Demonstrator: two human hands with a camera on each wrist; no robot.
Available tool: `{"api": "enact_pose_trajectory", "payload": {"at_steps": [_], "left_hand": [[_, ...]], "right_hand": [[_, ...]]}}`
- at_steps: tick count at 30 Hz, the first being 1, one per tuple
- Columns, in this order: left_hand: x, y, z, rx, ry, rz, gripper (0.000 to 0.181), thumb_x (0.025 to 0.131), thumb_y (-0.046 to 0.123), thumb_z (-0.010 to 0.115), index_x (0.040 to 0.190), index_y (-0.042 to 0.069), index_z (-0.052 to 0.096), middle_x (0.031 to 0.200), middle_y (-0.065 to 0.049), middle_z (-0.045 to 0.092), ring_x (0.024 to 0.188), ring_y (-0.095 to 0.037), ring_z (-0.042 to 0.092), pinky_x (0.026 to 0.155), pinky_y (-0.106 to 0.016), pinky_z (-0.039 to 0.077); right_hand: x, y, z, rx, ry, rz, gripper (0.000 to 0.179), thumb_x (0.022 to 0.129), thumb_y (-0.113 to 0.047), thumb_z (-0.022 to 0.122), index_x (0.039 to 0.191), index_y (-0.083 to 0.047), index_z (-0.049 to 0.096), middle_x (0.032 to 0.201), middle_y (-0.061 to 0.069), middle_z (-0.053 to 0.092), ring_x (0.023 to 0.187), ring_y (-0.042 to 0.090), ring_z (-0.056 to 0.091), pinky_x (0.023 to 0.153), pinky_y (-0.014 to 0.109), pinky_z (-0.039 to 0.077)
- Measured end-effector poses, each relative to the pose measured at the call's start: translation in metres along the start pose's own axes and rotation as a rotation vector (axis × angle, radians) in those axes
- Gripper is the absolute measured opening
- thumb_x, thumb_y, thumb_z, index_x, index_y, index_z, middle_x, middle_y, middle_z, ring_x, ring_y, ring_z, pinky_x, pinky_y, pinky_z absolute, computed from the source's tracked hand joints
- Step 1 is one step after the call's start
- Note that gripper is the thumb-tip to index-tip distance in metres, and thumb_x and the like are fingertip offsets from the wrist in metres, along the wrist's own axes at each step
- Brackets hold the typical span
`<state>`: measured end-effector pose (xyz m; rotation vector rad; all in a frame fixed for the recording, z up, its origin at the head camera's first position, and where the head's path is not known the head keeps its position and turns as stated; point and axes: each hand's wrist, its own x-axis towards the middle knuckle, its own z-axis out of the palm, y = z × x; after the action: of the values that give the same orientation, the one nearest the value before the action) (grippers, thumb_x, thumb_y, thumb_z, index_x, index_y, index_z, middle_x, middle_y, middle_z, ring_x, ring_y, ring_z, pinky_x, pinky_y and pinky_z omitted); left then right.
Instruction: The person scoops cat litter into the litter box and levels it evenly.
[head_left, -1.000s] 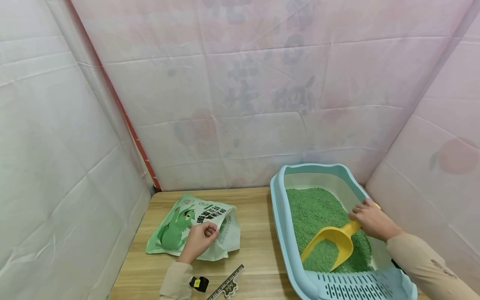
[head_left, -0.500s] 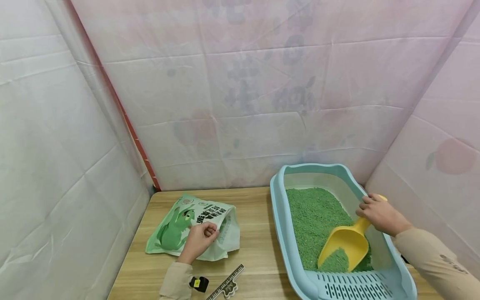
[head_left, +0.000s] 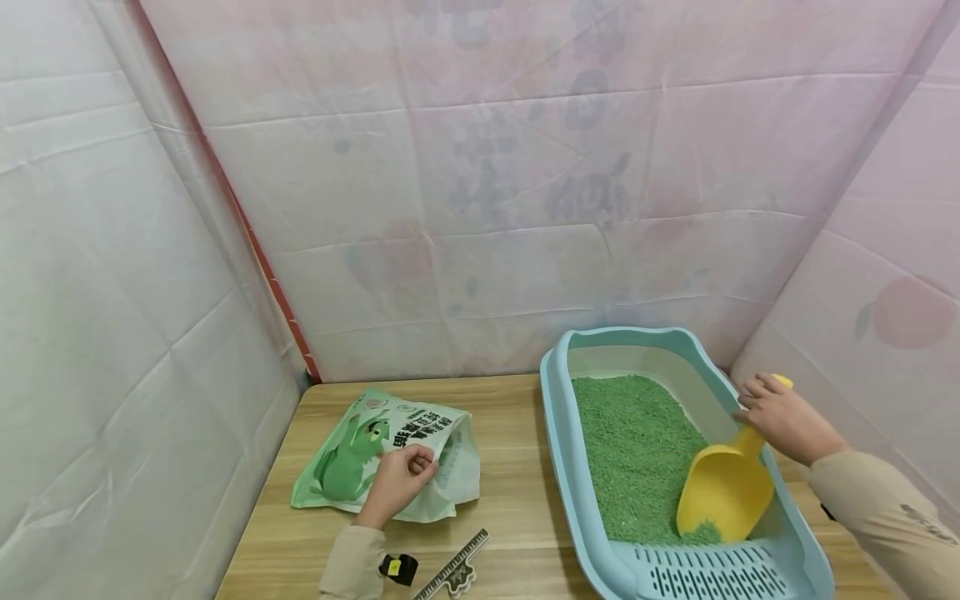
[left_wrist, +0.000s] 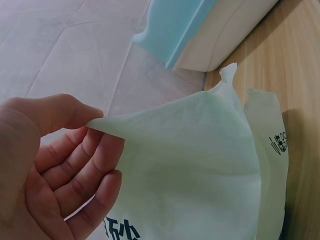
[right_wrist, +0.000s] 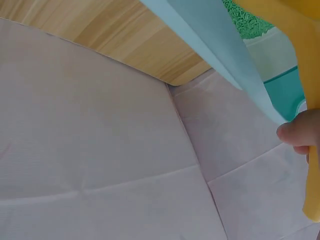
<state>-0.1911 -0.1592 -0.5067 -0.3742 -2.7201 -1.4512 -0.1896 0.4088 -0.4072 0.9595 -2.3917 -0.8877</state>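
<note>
My right hand (head_left: pixel 783 419) grips the handle of a yellow scoop (head_left: pixel 723 492), tilted in the front right of a blue litter box (head_left: pixel 557 433). Only a small heap of green granules (head_left: pixel 703 532) shows at the scoop's mouth, and more green cat litter (head_left: pixel 637 450) covers the box floor. In the right wrist view, part of the scoop handle (right_wrist: pixel 305 60) and the thumb show at the right edge. My left hand (head_left: pixel 403 479) pinches the mouth edge of a pale green litter bag (head_left: pixel 352 458) between thumb and fingers; the left wrist view shows the stretched corner.
A black ruler-like bag clip (head_left: pixel 453 567) lies on the wooden table (head_left: pixel 510 417) in front of the bag. A perforated ledge (head_left: pixel 708 575) spans the litter box's front. Pale fabric walls (head_left: pixel 487 208) enclose the table at the back and sides.
The right hand has drawn the scoop to the right and tipped it more upright, and the litter in it has shrunk to a small heap. The left hand and bag have stayed put.
</note>
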Motion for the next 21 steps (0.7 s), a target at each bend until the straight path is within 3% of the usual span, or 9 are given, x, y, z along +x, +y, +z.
{"api": "enact_pose_trajectory", "payload": {"at_steps": [10, 16, 21], "left_hand": [[-0.0001, -0.0013, 0.0004, -0.007, -0.002, -0.001, 0.005, 0.085, 0.009, 0.07, 0.087, 0.004, 0.068, 0.075, -0.005, 0.067, 0.064, 0.003, 0.053, 0.059, -0.016, 0.048], [-0.0004, -0.0018, 0.0004, -0.01, -0.005, -0.007, 0.004, 0.085, 0.008, 0.069, 0.087, 0.005, 0.068, 0.075, -0.005, 0.066, 0.064, 0.003, 0.053, 0.059, -0.016, 0.048], [-0.0003, -0.0022, 0.001, -0.006, -0.006, -0.007, 0.004, 0.085, 0.007, 0.069, 0.087, 0.004, 0.067, 0.075, -0.005, 0.066, 0.065, 0.003, 0.054, 0.06, -0.016, 0.049]], "right_hand": [[-0.0013, 0.0064, 0.0018, 0.041, 0.056, 0.104, 0.043, 0.038, -0.004, 0.089, 0.072, -0.015, 0.067, 0.075, 0.002, 0.065, 0.079, 0.026, 0.051, 0.081, 0.045, 0.04], [-0.0035, 0.0025, 0.0034, 0.076, 0.045, 0.15, 0.043, 0.039, -0.006, 0.09, 0.074, -0.014, 0.067, 0.071, 0.002, 0.062, 0.075, 0.025, 0.05, 0.077, 0.044, 0.039], [-0.0073, -0.0012, 0.0067, 0.128, 0.107, 0.171, 0.039, 0.044, 0.0, 0.087, 0.074, -0.012, 0.065, 0.069, 0.005, 0.058, 0.07, 0.025, 0.048, 0.071, 0.042, 0.036]]}}
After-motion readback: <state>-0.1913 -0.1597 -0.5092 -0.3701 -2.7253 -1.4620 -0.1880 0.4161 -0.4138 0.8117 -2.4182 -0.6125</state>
